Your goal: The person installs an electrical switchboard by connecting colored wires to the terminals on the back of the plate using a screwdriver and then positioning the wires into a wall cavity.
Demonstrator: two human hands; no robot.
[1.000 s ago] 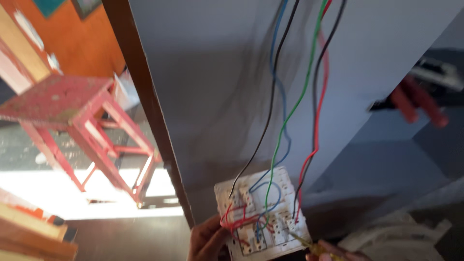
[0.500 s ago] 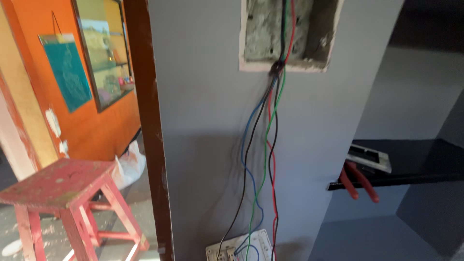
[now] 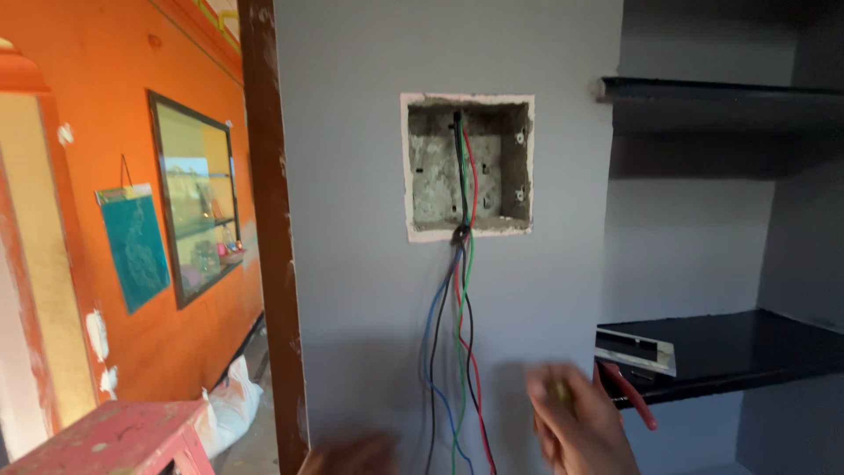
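View from the head camera of a grey wall with a square recessed wall box [image 3: 468, 165], rough concrete inside and edged in white plaster. A bundle of wires [image 3: 459, 343] in black, red, green and blue leaves the box at its lower edge and hangs straight down the wall past the bottom of the frame. The right hand [image 3: 582, 428], blurred, is raised just right of the wires, its fingers curled around a small yellowish object that cannot be identified. The left hand [image 3: 352, 456] shows only as a blurred shape at the bottom edge, left of the wires; its finger state cannot be told. Right: a black shelf [image 3: 756, 347] carrying a white plate-like part [image 3: 635, 349], with red-handled pliers [image 3: 631, 394] overhanging its front edge beside the right hand. Left: a brown door frame [image 3: 271, 237], an orange wall [image 3: 114, 105], a framed mirror [image 3: 198, 198] and a red stool [image 3: 114, 438].
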